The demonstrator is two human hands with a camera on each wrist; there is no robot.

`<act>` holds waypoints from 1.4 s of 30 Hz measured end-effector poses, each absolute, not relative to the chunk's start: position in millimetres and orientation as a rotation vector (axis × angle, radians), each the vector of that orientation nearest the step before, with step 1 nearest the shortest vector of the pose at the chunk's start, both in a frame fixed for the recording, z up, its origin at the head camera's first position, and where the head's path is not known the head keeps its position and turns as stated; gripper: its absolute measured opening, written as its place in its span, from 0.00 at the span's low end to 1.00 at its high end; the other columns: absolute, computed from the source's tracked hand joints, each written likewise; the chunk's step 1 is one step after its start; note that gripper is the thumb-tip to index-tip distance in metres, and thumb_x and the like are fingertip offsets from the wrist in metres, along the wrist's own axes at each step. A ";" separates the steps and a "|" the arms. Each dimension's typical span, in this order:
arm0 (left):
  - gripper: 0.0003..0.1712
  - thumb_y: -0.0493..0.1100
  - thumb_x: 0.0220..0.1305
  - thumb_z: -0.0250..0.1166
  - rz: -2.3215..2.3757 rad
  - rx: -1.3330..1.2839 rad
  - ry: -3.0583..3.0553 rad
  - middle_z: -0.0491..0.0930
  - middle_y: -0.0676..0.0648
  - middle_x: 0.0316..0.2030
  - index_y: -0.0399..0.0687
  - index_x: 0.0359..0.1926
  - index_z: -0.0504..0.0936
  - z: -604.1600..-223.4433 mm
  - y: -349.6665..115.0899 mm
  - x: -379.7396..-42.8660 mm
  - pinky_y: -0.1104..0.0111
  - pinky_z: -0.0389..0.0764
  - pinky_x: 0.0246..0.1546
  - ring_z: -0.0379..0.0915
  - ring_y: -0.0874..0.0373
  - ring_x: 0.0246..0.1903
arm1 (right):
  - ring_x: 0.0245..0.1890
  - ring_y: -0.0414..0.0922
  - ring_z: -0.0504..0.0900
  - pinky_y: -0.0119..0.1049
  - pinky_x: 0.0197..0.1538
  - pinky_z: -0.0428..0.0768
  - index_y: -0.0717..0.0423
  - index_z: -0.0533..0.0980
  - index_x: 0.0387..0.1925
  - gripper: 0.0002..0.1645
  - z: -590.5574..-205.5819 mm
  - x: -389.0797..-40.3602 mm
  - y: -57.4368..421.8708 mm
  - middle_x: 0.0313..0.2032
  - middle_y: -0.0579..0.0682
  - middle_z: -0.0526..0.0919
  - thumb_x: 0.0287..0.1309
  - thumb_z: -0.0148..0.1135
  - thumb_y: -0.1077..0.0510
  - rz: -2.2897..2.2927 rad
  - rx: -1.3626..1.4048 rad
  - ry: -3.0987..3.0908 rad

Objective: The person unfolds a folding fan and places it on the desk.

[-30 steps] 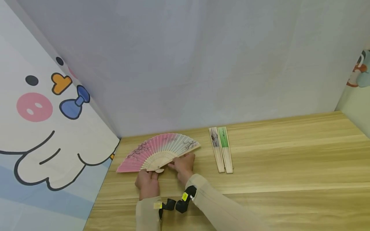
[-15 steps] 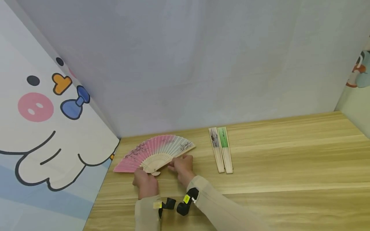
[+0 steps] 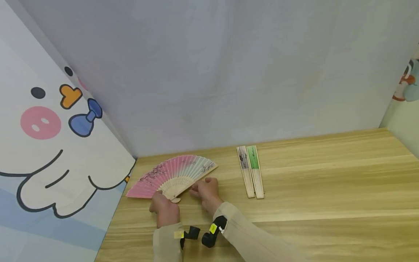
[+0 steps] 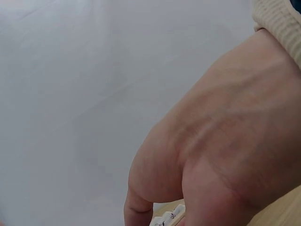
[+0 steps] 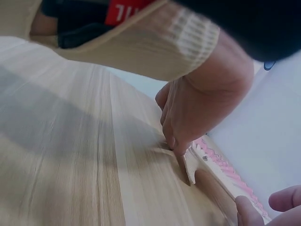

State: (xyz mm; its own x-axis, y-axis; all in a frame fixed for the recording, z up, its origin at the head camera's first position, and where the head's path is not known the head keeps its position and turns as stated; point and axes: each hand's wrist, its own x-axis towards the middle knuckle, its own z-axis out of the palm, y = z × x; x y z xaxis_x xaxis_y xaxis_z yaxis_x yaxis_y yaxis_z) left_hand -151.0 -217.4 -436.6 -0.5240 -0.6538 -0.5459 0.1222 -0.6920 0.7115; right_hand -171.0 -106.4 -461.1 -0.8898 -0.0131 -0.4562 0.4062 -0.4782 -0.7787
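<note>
A pink-to-white folding fan (image 3: 176, 174) with dark blossom branches lies spread near the back left of the table. My left hand (image 3: 165, 209) pinches its left side, close to the pivot and the small curved tail. My right hand (image 3: 206, 191) has its fingertips at the pale right guard stick. In the right wrist view, the left hand (image 5: 202, 103) grips the fan by the tail, and the right hand's fingers (image 5: 249, 212) lie along the fan's edge, with the thumb and finger on either side. White pleats (image 4: 165, 219) peek out under the left hand in the left wrist view.
Two closed folding fans, one grey (image 3: 244, 171) and one green (image 3: 255, 171), lie side by side to the right. A grey-white curtain (image 3: 235, 72) hangs behind the wooden table (image 3: 327, 189). A cartoon-printed panel (image 3: 65, 145) borders the left.
The spread fan has slid left with both hands, and its right guard has come slightly left. The left hand has shifted a little left. The two closed fans have stayed put.
</note>
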 end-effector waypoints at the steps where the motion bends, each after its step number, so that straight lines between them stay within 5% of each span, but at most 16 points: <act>1: 0.38 0.39 0.80 0.38 -2.222 1.176 -0.859 0.41 0.38 0.83 0.37 0.82 0.32 -436.5 -217.1 -150.9 0.68 0.59 0.77 0.44 0.52 0.80 | 0.36 0.50 0.85 0.45 0.51 0.90 0.77 0.56 0.69 0.40 -461.7 -170.8 -106.3 0.42 0.66 0.78 0.55 0.56 0.80 -2.439 0.578 1.437; 9: 0.38 0.37 0.80 0.40 -2.178 1.190 -0.861 0.42 0.39 0.84 0.36 0.83 0.35 -434.8 -214.0 -151.0 0.69 0.60 0.77 0.45 0.52 0.80 | 0.38 0.50 0.85 0.45 0.53 0.90 0.75 0.57 0.67 0.37 -466.7 -171.9 -104.4 0.44 0.67 0.79 0.56 0.56 0.79 -2.451 0.555 1.424; 16: 0.36 0.33 0.75 0.50 -2.143 1.181 -0.873 0.52 0.39 0.80 0.37 0.79 0.48 -433.6 -207.5 -150.7 0.68 0.65 0.74 0.56 0.52 0.74 | 0.37 0.51 0.86 0.41 0.46 0.91 0.75 0.58 0.67 0.38 -467.6 -170.1 -96.4 0.44 0.66 0.79 0.54 0.59 0.78 -2.462 0.553 1.453; 26: 0.37 0.26 0.73 0.49 -2.068 1.037 -0.904 0.47 0.38 0.80 0.36 0.77 0.45 -427.2 -190.9 -154.6 0.70 0.60 0.77 0.47 0.51 0.79 | 0.35 0.49 0.87 0.43 0.47 0.91 0.75 0.59 0.66 0.35 -465.1 -170.6 -81.0 0.40 0.64 0.82 0.58 0.59 0.76 -2.495 0.567 1.451; 42: 0.42 0.24 0.72 0.49 -2.149 0.912 -1.097 0.47 0.37 0.83 0.37 0.82 0.44 -426.3 -151.1 -153.8 0.61 0.55 0.81 0.45 0.44 0.81 | 0.43 0.48 0.84 0.43 0.57 0.87 0.76 0.57 0.68 0.33 -451.1 -177.6 -48.6 0.52 0.68 0.74 0.65 0.56 0.76 -2.632 0.525 1.312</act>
